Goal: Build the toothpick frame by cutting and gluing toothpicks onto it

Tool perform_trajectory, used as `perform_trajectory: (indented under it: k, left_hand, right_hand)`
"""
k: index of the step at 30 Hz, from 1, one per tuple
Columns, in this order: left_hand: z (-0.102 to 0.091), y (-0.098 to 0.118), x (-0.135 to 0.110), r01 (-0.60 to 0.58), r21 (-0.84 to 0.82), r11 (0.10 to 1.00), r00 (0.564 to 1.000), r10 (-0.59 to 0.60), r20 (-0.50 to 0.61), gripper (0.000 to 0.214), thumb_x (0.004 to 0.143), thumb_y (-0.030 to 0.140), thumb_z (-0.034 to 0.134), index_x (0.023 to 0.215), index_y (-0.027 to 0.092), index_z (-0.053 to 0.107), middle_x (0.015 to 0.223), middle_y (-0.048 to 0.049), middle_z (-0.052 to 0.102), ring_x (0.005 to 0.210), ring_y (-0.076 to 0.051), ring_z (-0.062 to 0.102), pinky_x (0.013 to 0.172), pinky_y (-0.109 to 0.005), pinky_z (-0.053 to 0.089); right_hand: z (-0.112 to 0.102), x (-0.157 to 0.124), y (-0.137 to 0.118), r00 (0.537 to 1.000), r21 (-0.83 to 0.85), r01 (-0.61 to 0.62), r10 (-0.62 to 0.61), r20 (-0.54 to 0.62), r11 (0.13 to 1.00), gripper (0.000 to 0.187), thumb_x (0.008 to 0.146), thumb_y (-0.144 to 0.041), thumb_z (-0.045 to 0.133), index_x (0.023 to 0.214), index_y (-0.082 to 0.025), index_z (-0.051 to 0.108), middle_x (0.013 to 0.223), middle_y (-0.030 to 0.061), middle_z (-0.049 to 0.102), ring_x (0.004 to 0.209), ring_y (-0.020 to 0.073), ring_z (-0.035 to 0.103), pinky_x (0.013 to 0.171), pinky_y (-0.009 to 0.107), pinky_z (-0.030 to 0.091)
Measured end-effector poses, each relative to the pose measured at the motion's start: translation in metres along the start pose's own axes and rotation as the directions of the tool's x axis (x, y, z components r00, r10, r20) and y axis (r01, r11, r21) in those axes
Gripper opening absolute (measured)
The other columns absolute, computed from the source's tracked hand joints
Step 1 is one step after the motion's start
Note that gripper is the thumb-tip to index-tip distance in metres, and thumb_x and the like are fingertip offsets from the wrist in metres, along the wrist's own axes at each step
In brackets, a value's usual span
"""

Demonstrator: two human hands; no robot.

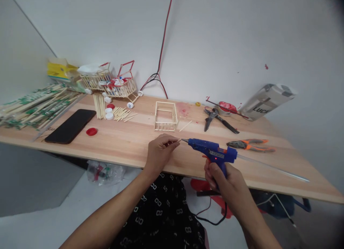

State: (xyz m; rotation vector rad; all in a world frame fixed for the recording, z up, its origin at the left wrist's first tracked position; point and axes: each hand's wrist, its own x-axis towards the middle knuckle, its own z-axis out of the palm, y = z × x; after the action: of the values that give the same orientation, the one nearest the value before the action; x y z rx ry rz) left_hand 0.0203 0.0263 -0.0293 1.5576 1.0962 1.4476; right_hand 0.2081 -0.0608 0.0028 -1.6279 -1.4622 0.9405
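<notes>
My right hand [224, 177] is wrapped round the handle of a blue glue gun [205, 148], whose small red light is lit. A long clear glue stick [274, 168] sticks out of its back end. My left hand [162, 150] pinches a short thin wooden stick [179, 140], mostly covered by the fingers. The gun's metal nozzle is at the stick's tip; whether they touch I cannot tell. Just beyond my left hand stands a small open frame of glued sticks [166, 126], with one loose stick [185, 126] to its right.
Pliers with orange handles [251, 145] and black-handled cutters [219, 121] lie right, near a tilted tin [268, 102]. Left are a phone [71, 126], a red cap [91, 131], cut sticks [123, 113], small stick-built carts [120, 87] and packs of chopsticks [40, 105].
</notes>
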Motion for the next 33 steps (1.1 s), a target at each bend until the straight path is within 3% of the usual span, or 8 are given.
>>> perform_trajectory:
  k: [12, 33]
  left_hand:
    - [0.0, 0.001, 0.0, 0.015, 0.007, 1.0, 1.0, -0.015, -0.003, 0.007, 0.076, 0.016, 0.071, 0.077, 0.023, 0.074, 0.079, -0.0001, 0.072, 0.074, -0.014, 0.063, 0.068, -0.027, 0.049]
    - [0.0, -0.004, -0.002, -0.012, 0.045, 0.999, 1.0, 0.012, -0.007, 0.004, 0.077, 0.021, 0.072, 0.078, 0.024, 0.074, 0.076, -0.0005, 0.071, 0.067, -0.013, 0.059, 0.062, -0.028, 0.046]
  right_hand:
    - [0.0, -0.002, 0.0, 1.0, 0.012, -0.01, 0.01, 0.02, 1.0, 0.048, 0.091, -0.057, 0.042, 0.059, -0.021, 0.043, 0.05, -0.0024, 0.043, 0.049, 0.0116, 0.039, 0.052, 0.026, 0.031]
    - [0.001, -0.005, -0.01, 1.0, -0.046, -0.016, 0.015, -0.014, 0.999, 0.05, 0.09, -0.055, 0.043, 0.054, -0.021, 0.042, 0.048, -0.0018, 0.043, 0.048, 0.0116, 0.038, 0.049, 0.026, 0.029]
